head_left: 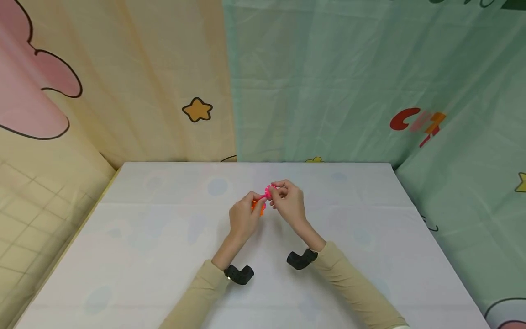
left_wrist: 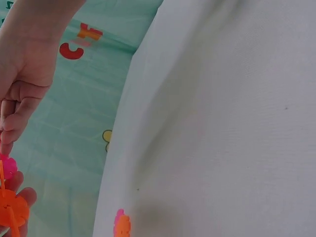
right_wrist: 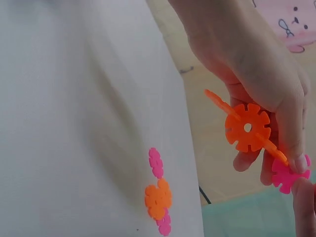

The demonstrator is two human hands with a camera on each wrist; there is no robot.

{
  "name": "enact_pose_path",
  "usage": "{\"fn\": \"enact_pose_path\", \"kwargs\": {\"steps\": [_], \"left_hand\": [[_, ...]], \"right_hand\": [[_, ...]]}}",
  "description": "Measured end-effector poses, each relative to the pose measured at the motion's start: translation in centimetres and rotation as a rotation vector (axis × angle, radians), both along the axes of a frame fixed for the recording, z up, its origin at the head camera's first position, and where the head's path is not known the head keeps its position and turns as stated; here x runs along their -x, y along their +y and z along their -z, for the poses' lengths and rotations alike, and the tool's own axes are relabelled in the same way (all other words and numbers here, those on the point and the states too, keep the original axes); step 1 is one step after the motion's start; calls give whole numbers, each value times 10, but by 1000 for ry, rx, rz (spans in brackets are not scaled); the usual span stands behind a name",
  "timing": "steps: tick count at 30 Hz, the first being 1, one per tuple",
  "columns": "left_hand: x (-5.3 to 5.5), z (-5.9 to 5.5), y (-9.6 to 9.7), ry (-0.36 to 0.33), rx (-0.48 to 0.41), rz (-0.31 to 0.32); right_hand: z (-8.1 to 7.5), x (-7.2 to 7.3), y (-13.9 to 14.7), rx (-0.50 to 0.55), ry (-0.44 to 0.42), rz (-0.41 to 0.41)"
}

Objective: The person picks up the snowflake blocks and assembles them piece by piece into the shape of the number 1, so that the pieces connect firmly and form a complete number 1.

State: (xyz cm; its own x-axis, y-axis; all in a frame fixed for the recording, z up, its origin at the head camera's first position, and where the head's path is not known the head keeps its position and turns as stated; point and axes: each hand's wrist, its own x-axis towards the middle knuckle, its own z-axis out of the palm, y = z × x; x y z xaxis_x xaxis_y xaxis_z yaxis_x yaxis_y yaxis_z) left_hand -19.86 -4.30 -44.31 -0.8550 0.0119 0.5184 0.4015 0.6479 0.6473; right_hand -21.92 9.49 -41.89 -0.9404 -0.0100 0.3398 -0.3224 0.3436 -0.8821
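My left hand [head_left: 243,218] and right hand [head_left: 291,203] meet above the table, fingertips close together. Both pinch a bright pink notched disc [head_left: 269,192], a flower-like plastic connecting piece. In the right wrist view, the left hand [right_wrist: 266,69] has its thumb and fingers on the pink disc [right_wrist: 286,175]. Joined orange discs [right_wrist: 248,127], one face-on with a hole and others edge-on, hang beside that hand's fingers. The right hand's fingertip [right_wrist: 303,197] presses at the pink disc's lower edge. In the left wrist view, the right hand [left_wrist: 24,94] reaches down to the pink disc.
On the white table [head_left: 164,256] beneath the hands lie more pieces: orange discs [right_wrist: 157,200] with a pink disc [right_wrist: 156,163] at either end. Yellow and green curtains [head_left: 312,82] rise behind the table. A black wrist camera [head_left: 302,259] sits on each wrist.
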Motion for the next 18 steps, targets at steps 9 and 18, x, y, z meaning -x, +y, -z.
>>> {"fn": "enact_pose_path", "kwargs": {"steps": [9,18], "left_hand": [[-3,1,0,95,30,-51],[-3,-1,3,121,44,-78]], "right_hand": [[1,-4,-7,99,0,0],[3,-7,-11,124,24,44]]}}
